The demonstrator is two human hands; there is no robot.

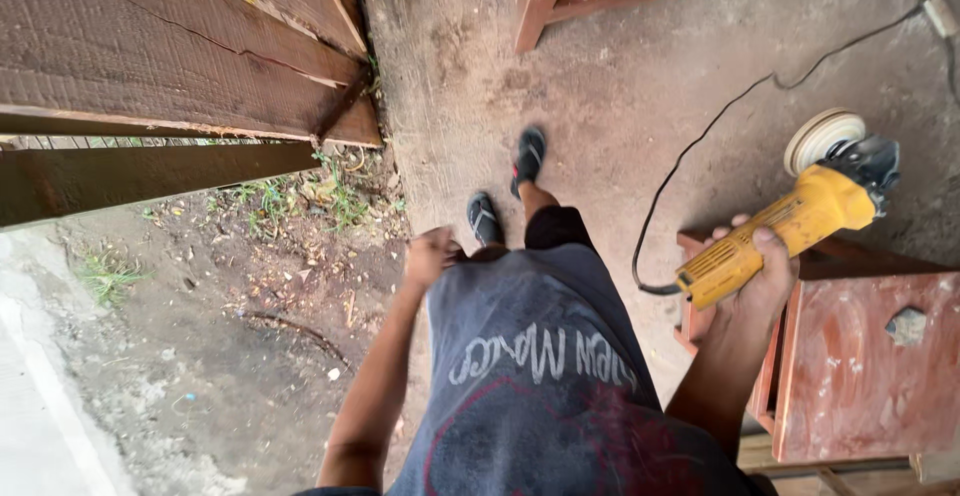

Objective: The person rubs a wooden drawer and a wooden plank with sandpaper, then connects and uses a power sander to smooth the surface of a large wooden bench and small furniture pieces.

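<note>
Right hand point(752, 281) is wrapped tight around the yellow angle grinder point(790, 226), fingers clamped on the rear of the body, so the sanding disc point(822, 138) points up and away from the legs, held out to the side above the reddish wooden cabinet point(860, 376). Its black cord point(700, 141) trails loose across the concrete floor point(620, 76) to a plug at the far edge. Left hand point(432, 254) hangs by the hip, curled into a loose fist, holding nothing. Sandalled feet stand mid-floor; rough wooden planks point(150, 46) lean at left, beside a patch of dirt.
</note>
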